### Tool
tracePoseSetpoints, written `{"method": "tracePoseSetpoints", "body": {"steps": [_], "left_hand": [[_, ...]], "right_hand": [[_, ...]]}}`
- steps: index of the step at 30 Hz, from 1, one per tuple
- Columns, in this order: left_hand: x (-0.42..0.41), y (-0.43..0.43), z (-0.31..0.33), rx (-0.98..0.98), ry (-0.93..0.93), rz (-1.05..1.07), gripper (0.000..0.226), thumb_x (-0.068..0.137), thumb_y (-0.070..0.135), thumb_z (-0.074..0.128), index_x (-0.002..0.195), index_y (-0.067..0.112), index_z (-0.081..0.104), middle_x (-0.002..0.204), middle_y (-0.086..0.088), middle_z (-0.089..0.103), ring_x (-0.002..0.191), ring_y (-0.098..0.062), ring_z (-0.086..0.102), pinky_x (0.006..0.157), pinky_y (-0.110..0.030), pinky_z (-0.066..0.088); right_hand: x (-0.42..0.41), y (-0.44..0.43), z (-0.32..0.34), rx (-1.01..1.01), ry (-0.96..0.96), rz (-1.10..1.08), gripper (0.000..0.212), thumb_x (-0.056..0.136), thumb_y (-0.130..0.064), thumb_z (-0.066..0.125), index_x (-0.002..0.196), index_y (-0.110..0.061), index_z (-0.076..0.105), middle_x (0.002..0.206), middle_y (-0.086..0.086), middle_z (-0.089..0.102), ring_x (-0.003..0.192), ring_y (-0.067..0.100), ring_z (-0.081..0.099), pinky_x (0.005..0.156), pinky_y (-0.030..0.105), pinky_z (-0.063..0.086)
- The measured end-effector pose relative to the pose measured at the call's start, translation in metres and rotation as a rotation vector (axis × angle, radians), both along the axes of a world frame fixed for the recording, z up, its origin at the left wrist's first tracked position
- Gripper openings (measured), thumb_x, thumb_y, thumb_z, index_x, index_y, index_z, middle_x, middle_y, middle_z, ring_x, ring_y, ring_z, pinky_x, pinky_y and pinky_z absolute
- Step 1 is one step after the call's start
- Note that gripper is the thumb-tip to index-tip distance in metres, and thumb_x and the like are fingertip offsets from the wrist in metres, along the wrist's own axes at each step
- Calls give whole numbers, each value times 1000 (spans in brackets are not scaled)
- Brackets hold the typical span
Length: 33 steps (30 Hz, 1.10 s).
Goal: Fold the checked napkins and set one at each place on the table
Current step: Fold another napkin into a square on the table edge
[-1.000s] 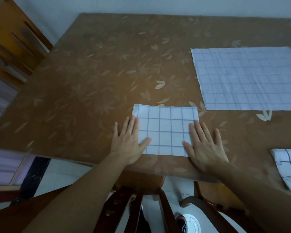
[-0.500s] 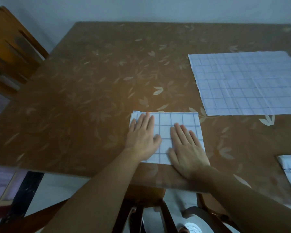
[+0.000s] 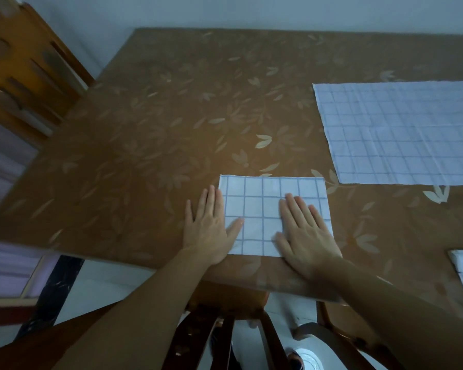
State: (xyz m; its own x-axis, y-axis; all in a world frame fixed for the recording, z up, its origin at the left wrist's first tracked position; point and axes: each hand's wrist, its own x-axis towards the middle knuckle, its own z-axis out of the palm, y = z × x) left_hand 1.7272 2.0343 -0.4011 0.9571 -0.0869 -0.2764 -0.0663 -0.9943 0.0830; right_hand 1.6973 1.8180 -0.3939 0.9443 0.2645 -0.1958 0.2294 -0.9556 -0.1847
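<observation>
I see a broad brown table [image 3: 145,156] under a glossy leaf-printed cover, filling most of the view. A slatted wooden chair [image 3: 24,70] stands at its left end. On the far right lies a large white cloth napkin [image 3: 401,134] with thin blue checks, spread flat and faintly creased. By the near edge sits a smaller folded square napkin [image 3: 262,206] of the same cloth. The left hand [image 3: 209,231] lies flat over its left edge, thumb on the cloth. The right hand [image 3: 305,236] presses its right side, fingers straight, gripping nothing.
</observation>
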Motion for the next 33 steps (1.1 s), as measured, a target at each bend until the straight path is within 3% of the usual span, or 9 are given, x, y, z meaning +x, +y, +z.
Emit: {"method": "tracePoseSetpoints", "body": {"steps": [7, 13, 16, 18, 20, 23, 27, 31, 33], "left_hand": [[-14, -11, 11, -79, -189, -169, 63, 99, 53, 12, 156, 28, 3, 165, -1, -1, 151, -18, -7, 120, -46, -4], [-24, -20, 1, -87, -40, -166, 61, 101, 54, 14, 155, 33, -6, 163, 2, -14, 149, -17, -19, 121, -46, -8], [-24, -22, 3, -71, -13, -172, 61, 101, 54, 13, 154, 34, -8, 163, 2, -17, 148, -17, -21, 120, -47, -9], [-23, -22, 5, -55, 13, -176, 61, 100, 55, 11, 154, 34, -10, 162, 2, -19, 148, -17, -22, 120, -48, -9], [-23, -22, 7, -53, 35, -172, 61, 100, 55, 11, 154, 34, -11, 162, 2, -20, 147, -18, -23, 120, -48, -10], [-22, -23, 10, -61, 57, -149, 61, 101, 53, 14, 154, 35, -9, 162, 2, -19, 148, -18, -22, 120, -49, -10], [-30, -29, 12, -55, 16, -93, 59, 101, 54, 14, 154, 38, -5, 163, 0, -15, 148, -18, -21, 119, -48, -12], [-50, -30, 19, -102, -2, -103, 57, 100, 56, 16, 153, 41, 1, 164, 1, -9, 148, -17, -19, 120, -47, -11], [-55, -28, 29, -194, -11, -197, 53, 100, 54, 25, 151, 40, 23, 164, 5, 6, 150, -13, -10, 121, -45, -9]], "right_hand": [[-14, 13, 13, 9, -40, 121, 71, 94, -52, 4, 154, -15, -4, 162, 2, -9, 149, 16, -13, 120, 37, -9], [-21, 16, 4, 10, 50, 14, 74, 94, -58, 2, 153, -16, -10, 160, 4, -18, 146, 20, -21, 120, 41, -9], [-25, 15, 13, 65, -2, 116, 70, 96, -61, 16, 155, -23, 11, 162, 2, 0, 150, 26, 1, 121, 46, 8], [-26, 9, 19, 93, -81, 270, 55, 94, -55, 36, 138, -25, 47, 145, 5, 46, 134, 28, 42, 108, 45, 39], [-28, 2, 20, 76, -169, 403, 35, 90, -43, 43, 109, -23, 65, 110, 2, 63, 99, 21, 60, 82, 38, 54], [-26, -4, 20, 40, -244, 508, 20, 85, -26, 48, 86, -17, 66, 83, 1, 63, 70, 18, 58, 58, 33, 53], [-19, 2, 31, -138, -252, 644, 15, 73, -22, 72, 82, -12, 67, 72, 4, 61, 57, 19, 56, 44, 30, 47], [-19, 14, 46, -290, -124, 591, 31, 95, -23, 51, 122, -9, 55, 110, 11, 59, 95, 27, 59, 76, 39, 48], [-18, 14, 53, -202, -135, 471, 31, 97, -31, 45, 122, -14, 52, 114, 6, 56, 101, 24, 56, 84, 37, 46]]}}
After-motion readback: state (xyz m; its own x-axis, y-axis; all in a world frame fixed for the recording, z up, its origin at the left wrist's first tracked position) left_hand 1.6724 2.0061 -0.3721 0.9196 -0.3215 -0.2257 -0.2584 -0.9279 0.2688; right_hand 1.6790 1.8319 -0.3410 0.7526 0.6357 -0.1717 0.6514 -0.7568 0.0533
